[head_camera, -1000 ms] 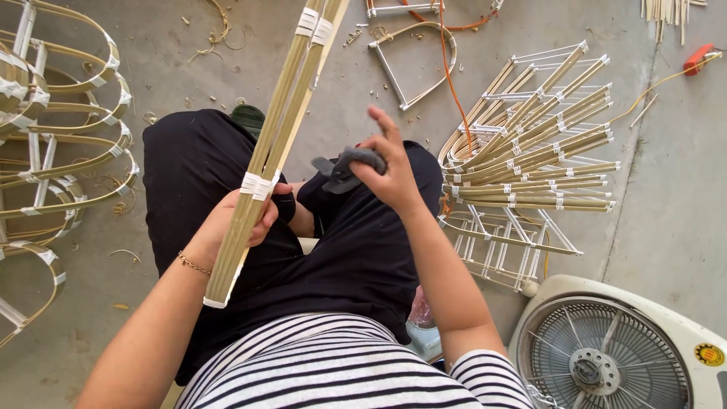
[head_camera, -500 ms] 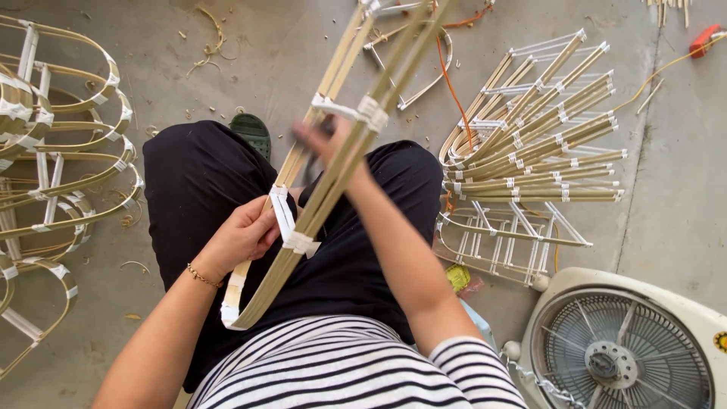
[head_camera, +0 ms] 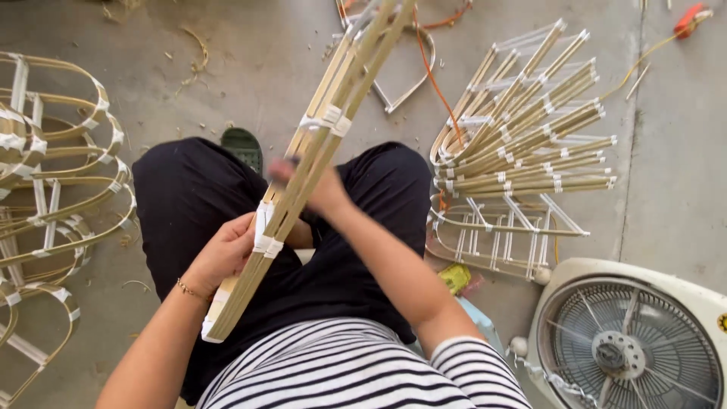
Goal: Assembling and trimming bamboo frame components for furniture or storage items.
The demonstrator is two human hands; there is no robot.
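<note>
1. Binding of a bamboo frame (head_camera: 303, 174) is judged to be the step in hand: a long bundle of pale split-bamboo strips is held slanted across the lap, its near end low at the left and its far end running up out of view at the top.
2. The left hand (head_camera: 227, 254) is seen closed around the bundle near its lower end, just beside a white tape wrap (head_camera: 265, 231).
3. The right hand (head_camera: 318, 185) is placed against the bundle a little farther up and is blurred; whether it grips the strips or only presses on them cannot be told.
4. A second white wrap (head_camera: 327, 121) is noted farther along the strips, which are flat, straight-grained and smooth-faced, with squarely cut ends.
5. As a judgement, the next move would call for a steady hold at the lower end while the strips are kept flush at the joint being worked.
6. Finished curved frames (head_camera: 53, 182), hooped and taped at the crossings, are stacked at the left on the concrete floor (head_camera: 250, 68), which is grey, rough and strewn with shavings.
7. At the right, a fanned stack of straight taped frames (head_camera: 530, 144) is laid, with an orange cord (head_camera: 432, 72) running across it.
8. A white box fan (head_camera: 628, 341) with a round grille is recorded at the near right.
9. Black trousers (head_camera: 189, 197) and a striped shirt (head_camera: 341, 371) are worn by the seated person.
</note>
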